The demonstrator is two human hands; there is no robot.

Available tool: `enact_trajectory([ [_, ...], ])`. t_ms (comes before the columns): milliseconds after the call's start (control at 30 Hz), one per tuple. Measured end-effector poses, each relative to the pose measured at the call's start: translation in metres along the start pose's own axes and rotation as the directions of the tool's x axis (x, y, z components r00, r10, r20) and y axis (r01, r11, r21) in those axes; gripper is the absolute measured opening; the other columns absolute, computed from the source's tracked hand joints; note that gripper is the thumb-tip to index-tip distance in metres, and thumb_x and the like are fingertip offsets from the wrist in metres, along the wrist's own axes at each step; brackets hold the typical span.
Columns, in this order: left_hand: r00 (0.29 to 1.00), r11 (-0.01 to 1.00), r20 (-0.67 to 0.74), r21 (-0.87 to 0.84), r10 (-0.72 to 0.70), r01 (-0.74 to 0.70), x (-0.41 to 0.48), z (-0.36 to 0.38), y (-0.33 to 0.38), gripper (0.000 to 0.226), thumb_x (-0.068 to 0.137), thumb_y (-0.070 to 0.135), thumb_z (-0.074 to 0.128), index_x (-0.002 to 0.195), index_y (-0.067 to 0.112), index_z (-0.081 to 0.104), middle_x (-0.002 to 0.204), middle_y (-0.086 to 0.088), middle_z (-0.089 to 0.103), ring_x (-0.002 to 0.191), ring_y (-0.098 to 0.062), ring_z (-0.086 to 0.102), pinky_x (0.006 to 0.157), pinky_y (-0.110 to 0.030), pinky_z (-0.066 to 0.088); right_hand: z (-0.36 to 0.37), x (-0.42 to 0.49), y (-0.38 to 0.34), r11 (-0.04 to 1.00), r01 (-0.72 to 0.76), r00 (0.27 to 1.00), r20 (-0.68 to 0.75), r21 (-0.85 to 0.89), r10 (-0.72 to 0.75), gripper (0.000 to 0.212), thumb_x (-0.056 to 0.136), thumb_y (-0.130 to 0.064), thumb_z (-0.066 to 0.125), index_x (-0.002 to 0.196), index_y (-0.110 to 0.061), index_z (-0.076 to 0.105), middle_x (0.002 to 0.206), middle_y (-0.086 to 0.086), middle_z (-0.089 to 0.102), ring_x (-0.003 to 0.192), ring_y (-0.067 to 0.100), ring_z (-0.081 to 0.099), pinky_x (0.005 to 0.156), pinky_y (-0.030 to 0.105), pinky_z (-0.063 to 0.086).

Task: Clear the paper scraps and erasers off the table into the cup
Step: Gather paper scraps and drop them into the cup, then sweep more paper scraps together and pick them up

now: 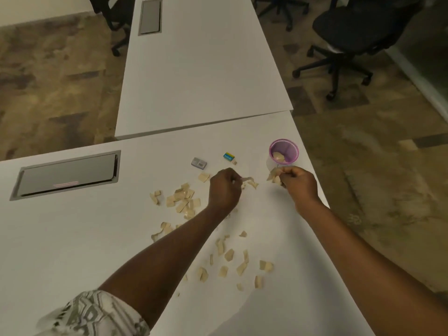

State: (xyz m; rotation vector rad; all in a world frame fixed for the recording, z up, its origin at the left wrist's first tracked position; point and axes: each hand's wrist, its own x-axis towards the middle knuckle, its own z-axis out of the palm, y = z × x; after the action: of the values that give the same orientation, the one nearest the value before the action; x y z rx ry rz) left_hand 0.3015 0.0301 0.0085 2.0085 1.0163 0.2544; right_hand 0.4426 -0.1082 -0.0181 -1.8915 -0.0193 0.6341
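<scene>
Scraps (184,202): tan paper pieces, many, loose on the counter (84,238). One cluster lies left of the left hand (224,187). A second cluster lies nearer the person, between the two forearms. Most are flat and a few are curled.

Cup (283,144): pink-rimmed, upright, near the counter's right edge. It stands just beyond the right hand (299,181) and well right of the left hand. Contents: a few scraps at the bottom, no erasers.

Right hand: fingers curled round a bunch of scraps, held just short of the cup's near side. This hand is the nearer of the two, and the drop calls for a short reach forward and over the rim.

Left hand: fingers closed, pinching a curled scrap at its right side, low over the counter.

Grey eraser (199,162): on the counter beyond the left hand, long axis running roughly left to right.

Blue eraser (228,156): on the counter between the grey eraser and the cup, with a single small scrap just beside it. Neither eraser is touched.

Status, judged: early, with most scraps and both erasers left to clear.
</scene>
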Motion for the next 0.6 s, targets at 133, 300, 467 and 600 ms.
enact_trajectory([
  [133, 0.999, 0.999, 0.027, -0.036, 0.021, -0.02, 0.038, 0.028, 0.048, 0.013, 0.089, 0.003, 0.057, 0.087, 0.001, 0.07, 0.086, -0.015, 0.074, 0.083, -0.03, 0.07, 0.079, -0.043, 0.058, -0.007, 0.047, -0.023, 1.0, 0.008, 0.993, -0.116, 0.022, -0.005, 0.02, 0.081, -0.008, 0.07, 0.07, -0.023, 0.07, 0.082, -0.005, 0.071, 0.085, 0.021, 0.066, 0.089, 0.037, 0.059],
  [300, 0.999, 1.0, 0.047, 0.006, -0.002, 0.002, 0.078, 0.058, 0.084, 0.015, 0.088, 0.004, 0.056, 0.087, 0.001, 0.071, 0.088, -0.015, 0.074, 0.085, -0.031, 0.07, 0.08, -0.04, 0.058, -0.007, 0.085, -0.038, 0.98, 0.01, 0.987, -0.156, -0.198, -0.042, 0.016, 0.085, -0.004, 0.066, 0.091, -0.016, 0.075, 0.101, 0.009, 0.075, 0.092, 0.025, 0.068, 0.087, 0.036, 0.059],
  [467, 0.997, 0.994, 0.077, 0.112, -0.02, 0.011, 0.101, 0.079, 0.093, 0.018, 0.086, 0.002, 0.055, 0.092, 0.001, 0.073, 0.096, -0.016, 0.074, 0.094, -0.031, 0.068, 0.084, -0.038, 0.057, -0.003, 0.101, -0.041, 0.952, -0.005, 0.994, -0.102, -0.306, -0.028, 0.021, 0.088, -0.001, 0.058, 0.096, -0.01, 0.076, 0.105, 0.014, 0.073, 0.101, 0.032, 0.069, 0.09, 0.043, 0.059],
  [600, 0.992, 0.991, 0.121, 0.134, -0.04, 0.024, 0.109, 0.088, 0.095, 0.016, 0.084, 0.002, 0.06, 0.094, 0.002, 0.073, 0.098, -0.016, 0.073, 0.095, -0.032, 0.068, 0.082, -0.036, 0.056, -0.001, 0.111, -0.045, 0.963, -0.054, 0.998, -0.052, -0.264, 0.041, 0.028, 0.09, 0.002, 0.052, 0.101, -0.009, 0.074, 0.109, 0.016, 0.072, 0.102, 0.034, 0.068, 0.093, 0.048, 0.057],
])
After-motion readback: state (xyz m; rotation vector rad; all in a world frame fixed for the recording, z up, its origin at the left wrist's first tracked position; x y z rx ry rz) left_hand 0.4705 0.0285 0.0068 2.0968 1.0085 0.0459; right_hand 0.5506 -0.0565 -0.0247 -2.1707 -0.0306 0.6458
